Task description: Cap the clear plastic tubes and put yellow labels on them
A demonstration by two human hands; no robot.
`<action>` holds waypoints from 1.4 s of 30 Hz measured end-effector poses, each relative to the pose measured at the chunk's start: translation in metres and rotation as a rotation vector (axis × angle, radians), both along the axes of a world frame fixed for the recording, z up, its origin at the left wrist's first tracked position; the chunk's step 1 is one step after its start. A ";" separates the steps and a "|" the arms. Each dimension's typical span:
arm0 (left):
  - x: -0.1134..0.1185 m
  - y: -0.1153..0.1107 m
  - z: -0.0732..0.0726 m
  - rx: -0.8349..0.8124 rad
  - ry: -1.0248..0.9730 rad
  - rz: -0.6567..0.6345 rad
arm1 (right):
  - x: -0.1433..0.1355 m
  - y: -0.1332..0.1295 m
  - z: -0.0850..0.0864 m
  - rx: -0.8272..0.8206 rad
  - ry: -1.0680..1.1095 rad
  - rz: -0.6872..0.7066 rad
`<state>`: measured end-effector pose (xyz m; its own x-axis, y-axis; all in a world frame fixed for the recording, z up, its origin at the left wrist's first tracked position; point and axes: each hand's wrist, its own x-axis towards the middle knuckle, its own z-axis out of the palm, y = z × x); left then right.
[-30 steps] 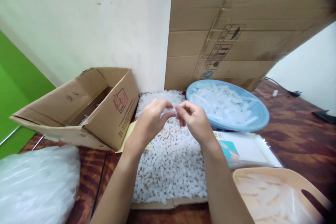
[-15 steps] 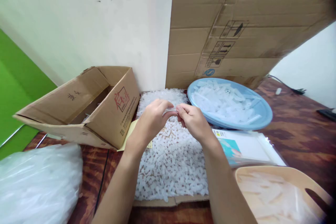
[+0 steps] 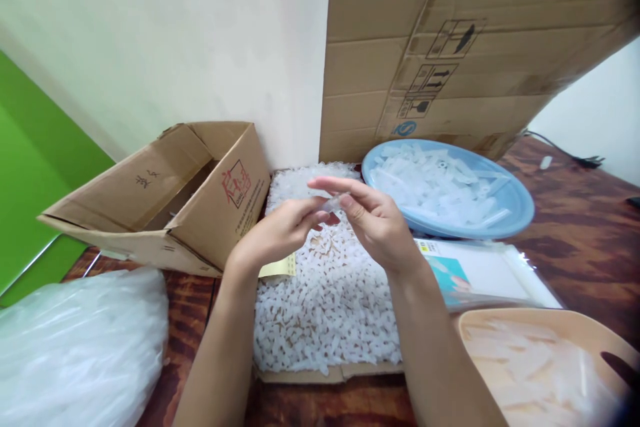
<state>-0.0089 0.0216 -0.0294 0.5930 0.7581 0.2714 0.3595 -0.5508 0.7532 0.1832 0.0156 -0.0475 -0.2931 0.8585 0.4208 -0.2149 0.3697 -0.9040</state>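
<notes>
Between my hands is a small translucent plastic piece, held above a cardboard sheet covered with many small whitish pieces. My left hand pinches its left end between thumb and fingers. On the right, my right hand grips the other end with its thumb and a finger, while its upper fingers stretch out to the left over the piece. The exact shape of the piece is partly hidden by my fingers. A yellow paper slip lies near my left wrist.
An open cardboard box stands left, above a bulging clear bag. At right are a blue basin of clear pieces, a flat package and a beige basket. A large carton stands behind.
The fingers of my right hand have opened out to the left over the plastic piece. My left hand has turned flatter and moved slightly down. The view has shifted a little.
</notes>
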 end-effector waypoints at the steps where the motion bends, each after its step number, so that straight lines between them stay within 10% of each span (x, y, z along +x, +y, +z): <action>1: 0.001 0.000 0.001 -0.002 -0.012 -0.001 | -0.001 0.000 -0.001 -0.021 0.034 0.013; 15: 0.050 -0.001 -0.023 0.216 -0.013 0.665 | -0.020 0.017 -0.013 -0.175 0.447 -0.405; 21: 0.044 0.004 -0.023 0.367 0.387 0.535 | -0.004 0.024 -0.023 -0.202 0.231 -0.302; 25: 0.019 0.011 -0.023 0.057 0.520 0.419 | 0.000 0.025 -0.027 -0.166 0.039 -0.360; 30: -0.016 0.018 -0.049 -0.195 0.815 0.631 | 0.002 0.026 -0.030 -0.131 -0.167 -0.630; 42: -0.041 0.020 -0.049 -0.056 0.656 0.613 | -0.003 0.027 -0.036 -0.354 0.077 -0.307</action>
<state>-0.0504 0.0420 -0.0786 0.1026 0.9944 -0.0266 0.9456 -0.0892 0.3129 0.1802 0.0422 -0.0831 0.0170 0.9951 0.0974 -0.2152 0.0988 -0.9716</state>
